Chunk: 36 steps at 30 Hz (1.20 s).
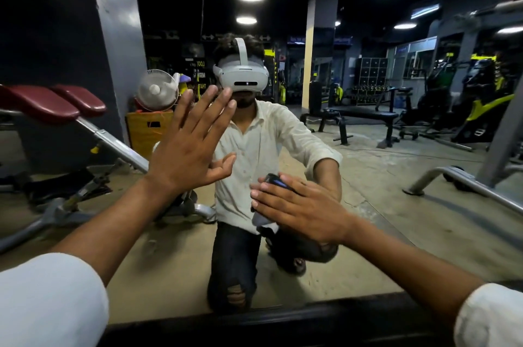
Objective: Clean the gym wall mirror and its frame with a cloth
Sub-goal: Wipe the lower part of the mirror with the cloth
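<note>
The wall mirror [382, 182] fills the view and reflects me kneeling in front of it. Its black bottom frame [283, 318] runs across the lower edge. My left hand [186, 154] lies flat against the glass at centre left, fingers straight and spread, holding nothing. My right hand [302, 210] presses a cloth [261, 220] against the glass at centre right with straight fingers. The cloth is mostly hidden under the hand. A pale grey corner shows below the fingers and a dark fold with a blue stripe shows above them.
A maroon-padded bench [56, 103] on a grey metal stand is at the left. A grey metal bar [464, 185] slants at the right. The mirror reflects a fan on a yellow box, a flat bench, dumbbell racks and machines across the gym floor.
</note>
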### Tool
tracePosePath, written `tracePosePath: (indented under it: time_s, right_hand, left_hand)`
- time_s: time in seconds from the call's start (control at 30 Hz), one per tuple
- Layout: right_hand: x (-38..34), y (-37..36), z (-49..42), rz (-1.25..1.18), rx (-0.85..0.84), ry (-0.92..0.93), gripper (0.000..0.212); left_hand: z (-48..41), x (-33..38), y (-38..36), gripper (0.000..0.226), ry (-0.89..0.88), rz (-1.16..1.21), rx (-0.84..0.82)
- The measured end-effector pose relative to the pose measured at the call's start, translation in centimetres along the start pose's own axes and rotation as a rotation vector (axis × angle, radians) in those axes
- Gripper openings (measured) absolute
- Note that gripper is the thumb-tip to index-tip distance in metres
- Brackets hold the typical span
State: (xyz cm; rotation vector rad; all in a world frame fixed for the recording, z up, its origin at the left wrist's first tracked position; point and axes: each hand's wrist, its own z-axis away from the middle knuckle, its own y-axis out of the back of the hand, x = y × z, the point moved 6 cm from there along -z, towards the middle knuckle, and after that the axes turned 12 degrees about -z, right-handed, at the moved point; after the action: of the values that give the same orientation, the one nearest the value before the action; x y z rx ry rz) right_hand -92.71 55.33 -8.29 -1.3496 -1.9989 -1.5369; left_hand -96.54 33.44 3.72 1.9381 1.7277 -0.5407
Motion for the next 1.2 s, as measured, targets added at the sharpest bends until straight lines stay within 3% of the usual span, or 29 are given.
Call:
tracePosePath:
  time_s: [0.17,0.23,0.3,0.37,0.53,0.63,0.73,0.93,1.03,1.2]
  right_hand:
    - [10.1,8.6,-1.1,-0.054,0.373,-0.414,0.061]
    - [12.2,10.2,-2.1,-0.057,0.391,-0.42,0.062]
    - [13.7,11.2,-3.3,-0.033,0.326,-0.299,0.062]
    - [17.0,13.4,-4.5,-0.01,0.354,-0.292,0.06]
    - [26.4,20.5,-6.5,-0.082,0.715,-0.699,0.056]
    - [25.2,19.7,-8.0,-0.067,0.794,-0.759,0.055]
    - [21.0,16.3,-7.8,-0.087,0.748,-0.669,0.056]
    - [9.3,7.6,-1.1,-0.18,0.444,-0.406,0.065]
    - [8.0,6.8,2.5,-0.119,0.311,-0.287,0.065]
    - [10.8,8.5,4.6,-0.184,0.497,-0.603,0.063]
  left_hand:
    - [-2.4,-0.4,1.1,0.071,0.084,-0.022,0.079]
    - [-5.0,-0.6,1.9,0.066,0.097,-0.057,0.108]
    - [-8.1,-0.4,2.1,0.073,0.092,-0.048,0.108]
    - [-10.5,0.2,1.6,0.083,0.06,-0.037,0.064]
    - [-11.1,0.7,0.2,0.089,0.043,-0.044,-0.001]
    - [-11.0,0.6,0.0,0.088,0.039,-0.048,0.002]
    - [-10.8,0.8,-0.2,0.087,0.038,-0.056,-0.002]
    - [-10.7,0.9,0.2,0.086,0.038,-0.041,-0.011]
    - [-9.2,2.8,0.5,0.081,0.162,0.007,-0.046]
    - [-4.4,9.6,-0.3,0.076,0.262,0.032,-0.11]
